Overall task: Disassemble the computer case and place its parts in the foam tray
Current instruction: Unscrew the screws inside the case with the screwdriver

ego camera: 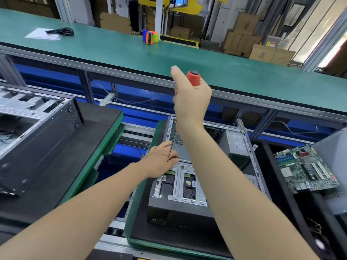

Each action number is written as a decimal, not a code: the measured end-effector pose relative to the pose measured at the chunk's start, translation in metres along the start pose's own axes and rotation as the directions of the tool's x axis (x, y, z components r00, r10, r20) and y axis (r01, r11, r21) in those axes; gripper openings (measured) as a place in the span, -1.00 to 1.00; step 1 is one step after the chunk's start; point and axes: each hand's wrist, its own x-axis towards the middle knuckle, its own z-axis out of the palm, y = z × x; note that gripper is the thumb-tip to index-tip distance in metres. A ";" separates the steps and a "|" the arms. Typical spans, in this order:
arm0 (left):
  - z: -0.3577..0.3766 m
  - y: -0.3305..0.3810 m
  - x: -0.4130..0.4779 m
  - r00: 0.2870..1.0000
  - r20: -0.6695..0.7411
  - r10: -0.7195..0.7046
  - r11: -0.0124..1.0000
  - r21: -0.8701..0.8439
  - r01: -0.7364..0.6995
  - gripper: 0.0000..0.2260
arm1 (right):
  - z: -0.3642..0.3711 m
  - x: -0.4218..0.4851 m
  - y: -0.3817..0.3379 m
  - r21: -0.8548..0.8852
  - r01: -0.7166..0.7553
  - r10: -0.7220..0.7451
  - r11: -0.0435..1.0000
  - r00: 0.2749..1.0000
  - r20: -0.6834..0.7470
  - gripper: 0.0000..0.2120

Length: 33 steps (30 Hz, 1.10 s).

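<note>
An open computer case (189, 184) lies on a green-edged pallet (139, 218) in front of me, its metal drive bracket and power supply (235, 145) showing. My right hand (191, 100) grips the red handle of a long screwdriver (193, 77), held upright above the case. Its thin shaft runs down to my left hand (161, 160), which pinches the shaft near the tip at the bracket's upper left. The tip itself is hidden by my fingers. A green motherboard (306, 169) lies in the black foam tray (277, 184) to the right.
Another opened case (37, 128) sits on a pallet at the left. A green workbench (131, 51) runs across behind, with a tape dispenser (150, 36) and a bagged black cable (60, 31). Cardboard boxes stand at the back right.
</note>
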 end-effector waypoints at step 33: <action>0.000 0.007 -0.005 0.997 -0.081 -0.011 1.000 -0.024 0.009 -0.71 | 0.005 -0.013 -0.002 -0.017 0.056 -0.058 0.998 0.990 -0.130 -0.54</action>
